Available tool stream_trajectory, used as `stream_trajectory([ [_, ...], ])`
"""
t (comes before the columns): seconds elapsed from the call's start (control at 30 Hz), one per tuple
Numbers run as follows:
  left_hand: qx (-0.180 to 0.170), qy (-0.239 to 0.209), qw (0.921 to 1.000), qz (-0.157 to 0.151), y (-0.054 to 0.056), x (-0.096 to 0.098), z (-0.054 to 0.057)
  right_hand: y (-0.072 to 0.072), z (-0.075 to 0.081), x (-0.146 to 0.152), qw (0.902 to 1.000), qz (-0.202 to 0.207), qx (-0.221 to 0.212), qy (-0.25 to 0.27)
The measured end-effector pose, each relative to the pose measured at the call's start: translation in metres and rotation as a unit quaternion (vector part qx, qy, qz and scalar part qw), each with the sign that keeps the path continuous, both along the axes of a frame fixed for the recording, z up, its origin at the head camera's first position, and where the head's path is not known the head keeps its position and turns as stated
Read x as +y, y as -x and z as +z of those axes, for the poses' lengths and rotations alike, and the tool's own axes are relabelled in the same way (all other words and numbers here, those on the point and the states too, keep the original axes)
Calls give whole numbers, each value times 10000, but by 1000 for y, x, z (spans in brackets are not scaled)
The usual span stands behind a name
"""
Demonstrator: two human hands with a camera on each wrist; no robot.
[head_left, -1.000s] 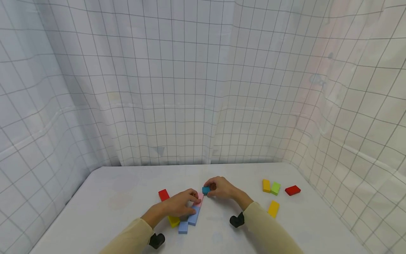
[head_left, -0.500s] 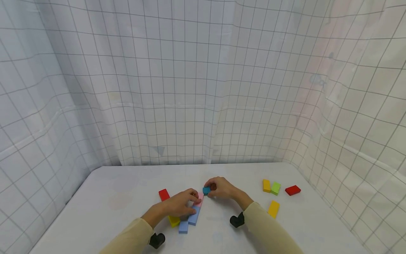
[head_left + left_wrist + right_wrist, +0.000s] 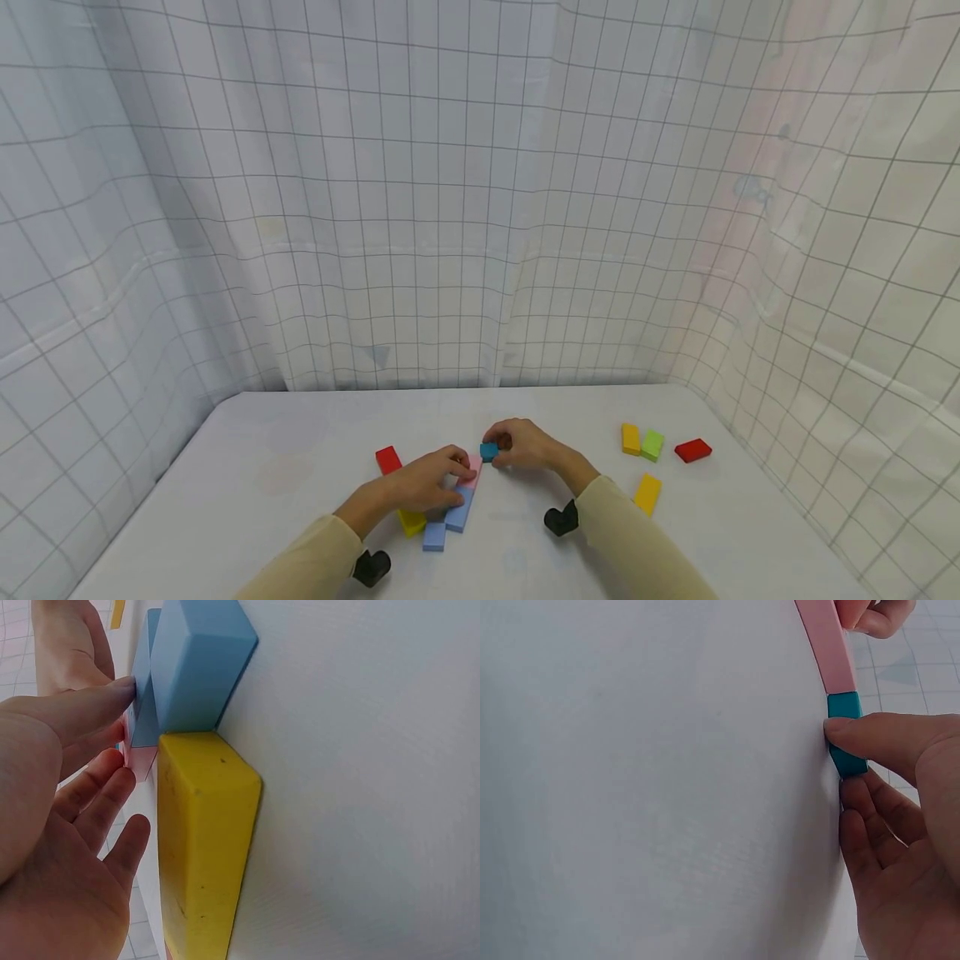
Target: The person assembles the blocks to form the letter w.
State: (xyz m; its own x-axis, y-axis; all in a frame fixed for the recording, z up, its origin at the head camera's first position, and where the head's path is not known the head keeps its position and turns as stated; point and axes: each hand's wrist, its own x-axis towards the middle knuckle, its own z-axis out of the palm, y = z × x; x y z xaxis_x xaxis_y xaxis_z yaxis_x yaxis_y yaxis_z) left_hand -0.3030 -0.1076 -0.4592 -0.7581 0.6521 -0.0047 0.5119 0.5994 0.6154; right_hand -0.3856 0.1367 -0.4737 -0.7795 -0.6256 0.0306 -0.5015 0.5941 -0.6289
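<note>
Teal block (image 3: 847, 703) sits at the far end of the pink block (image 3: 829, 652), and the two look to be touching in the right wrist view. Over the last second almost nothing has changed: hands and blocks lie practically where they were, which suggests a moment of steadying or lining up rather than carrying.

The right hand (image 3: 522, 444) comes in from the right of the pink block, thumb laid along the teal block and fingers bent against its other end, gripping it in a pinch. The left hand (image 3: 431, 481) reaches in from the left of the pink block, its thumb on the blue block (image 3: 459, 510) and fingertips at the pink one, fingers loosely spread and wrapped round nothing.

The blue block meets the pink block's near end; a small blue block (image 3: 433, 537) and a yellow block (image 3: 411, 523) lie nearer and further left. A red block (image 3: 387, 460) lies left of the pink block; a green block (image 3: 652, 445) is well to its right.
</note>
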Motion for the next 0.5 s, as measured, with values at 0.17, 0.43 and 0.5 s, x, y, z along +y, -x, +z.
stream_trajectory([
  [0.17,-28,-8,10000,18,-1,1,0,-2,3,4,10000,24,-47,-69],
  [0.43,-10,45,10000,79,-1,1,2,-1,11,19,9998,-3,-74,-163],
  [0.5,-12,59,9999,97,-1,1,2,-1,14,23,9998,-15,-71,-170],
])
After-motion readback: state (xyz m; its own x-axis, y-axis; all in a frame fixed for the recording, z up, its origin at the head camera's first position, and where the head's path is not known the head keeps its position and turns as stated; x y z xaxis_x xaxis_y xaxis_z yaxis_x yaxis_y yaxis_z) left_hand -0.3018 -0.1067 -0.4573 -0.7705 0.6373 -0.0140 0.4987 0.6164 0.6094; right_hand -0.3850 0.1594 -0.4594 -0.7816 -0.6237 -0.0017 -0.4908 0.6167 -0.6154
